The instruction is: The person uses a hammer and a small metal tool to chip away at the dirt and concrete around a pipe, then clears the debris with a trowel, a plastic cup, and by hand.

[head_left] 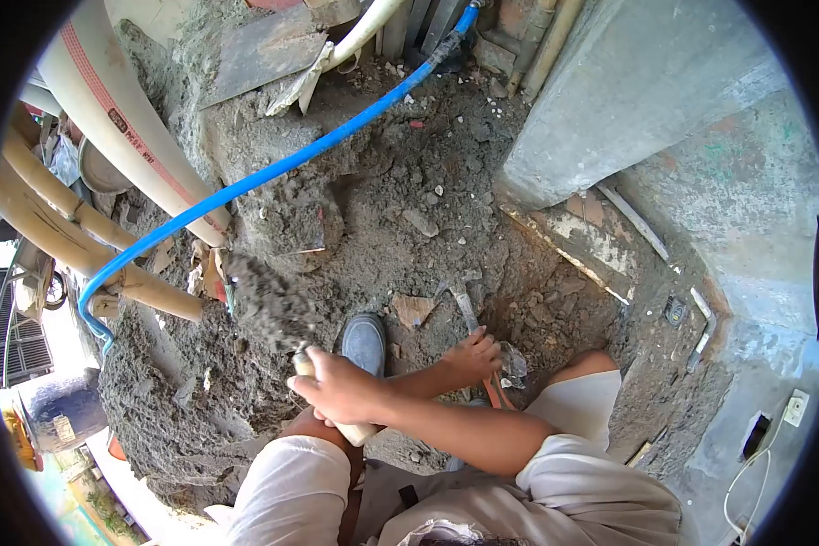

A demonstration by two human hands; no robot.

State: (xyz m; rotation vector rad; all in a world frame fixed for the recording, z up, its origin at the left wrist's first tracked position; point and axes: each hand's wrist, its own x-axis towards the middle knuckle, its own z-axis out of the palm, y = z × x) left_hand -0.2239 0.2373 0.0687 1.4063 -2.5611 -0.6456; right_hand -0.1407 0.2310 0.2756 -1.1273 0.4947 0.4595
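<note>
My forearms cross, the right one over the left. Reaching to the left side, my right hand (337,387) is closed around the pale wooden handle of a trowel (359,433). Wet grey mortar (268,305) covers its blade, which looks blurred. My left hand (472,356), on the right side, grips a hammer (464,305) with a metal head and an orange lower handle. The hammer's head is close to the ground, beside a broken brown piece (413,310). A crumpled clear plastic piece (513,366) lies by my left hand.
A blue hose (291,164) arcs across the mortar heap (168,391). A white pipe (123,123) and bamboo poles (73,232) lean at left. A concrete column (601,109) stands at right, near a wall with a socket (796,408). My grey shoe (364,341) is beside the mortar.
</note>
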